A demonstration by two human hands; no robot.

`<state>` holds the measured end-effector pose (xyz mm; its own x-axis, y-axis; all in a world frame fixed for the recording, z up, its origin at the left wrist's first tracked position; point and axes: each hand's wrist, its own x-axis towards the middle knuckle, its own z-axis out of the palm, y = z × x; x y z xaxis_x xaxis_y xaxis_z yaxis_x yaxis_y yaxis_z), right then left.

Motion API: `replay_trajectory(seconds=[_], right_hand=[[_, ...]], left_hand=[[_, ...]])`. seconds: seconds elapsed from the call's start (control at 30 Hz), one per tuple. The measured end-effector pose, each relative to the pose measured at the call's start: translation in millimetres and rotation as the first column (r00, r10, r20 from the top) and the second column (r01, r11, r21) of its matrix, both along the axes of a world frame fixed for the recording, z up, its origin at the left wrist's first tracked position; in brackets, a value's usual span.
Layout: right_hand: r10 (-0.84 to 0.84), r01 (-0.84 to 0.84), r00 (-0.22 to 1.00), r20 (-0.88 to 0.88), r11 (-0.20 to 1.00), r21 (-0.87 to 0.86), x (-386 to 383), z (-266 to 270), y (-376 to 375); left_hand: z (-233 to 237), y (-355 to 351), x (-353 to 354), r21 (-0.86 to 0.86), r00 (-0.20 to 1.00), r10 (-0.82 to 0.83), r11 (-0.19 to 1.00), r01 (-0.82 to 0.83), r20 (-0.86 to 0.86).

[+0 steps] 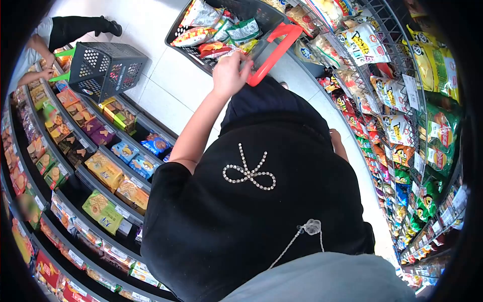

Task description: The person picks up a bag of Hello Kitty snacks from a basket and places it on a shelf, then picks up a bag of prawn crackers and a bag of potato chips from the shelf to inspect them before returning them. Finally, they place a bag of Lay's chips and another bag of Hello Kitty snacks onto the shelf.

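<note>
Basket held by its red handle in the left hand.
The fingers are curled shut around the handle's near end. The basket, piled with snack bags, is kept in front of the body, over the white floor and just beside the right shelf. The right hand is seen only in part by the hip, and whether it is spread or closed cannot be told. At the upper left, a second basket is seen beside another person's hand.
</note>
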<state>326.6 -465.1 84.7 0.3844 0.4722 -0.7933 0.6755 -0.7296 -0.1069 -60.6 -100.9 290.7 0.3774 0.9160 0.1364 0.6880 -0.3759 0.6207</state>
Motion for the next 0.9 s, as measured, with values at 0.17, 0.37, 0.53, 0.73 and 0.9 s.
replay_trajectory(seconds=[0.17, 0.37, 0.53, 0.73, 0.9], right_hand=[[-0.229, 0.232, 0.973, -0.042, 0.968, 0.093, -23.5, 40.7, 45.8], [-0.216, 0.236, 0.97, -0.113, 0.95, 0.207, -45.7, 64.7, 104.3], [-0.176, 0.189, 0.981, -0.088, 0.967, 0.172, -54.4, 74.2, 104.1], [-0.284, 0.291, 0.953, -0.104, 0.955, 0.062, -71.4, 81.8, 58.1], [-0.42, 0.416, 0.903, -0.09, 0.907, -0.059, -91.8, 101.0, 38.8]], left_hand=[[-52.9, 33.2, -27.3, -0.136, 0.983, 0.181, 0.974, -0.184, -0.034], [-161.9, 94.9, -61.5, -0.259, 0.903, 0.421, 0.866, -0.428, -0.084], [-223.6, 146.2, -77.4, -0.457, 0.677, 0.695, 0.535, -0.711, -0.241], [-324.7, 183.3, -91.6, -0.574, 0.593, 0.743, 0.351, -0.74, -0.31], [-298.6, 206.0, -74.7, -0.898, 0.375, 0.878, -0.123, -0.423, -0.297]])
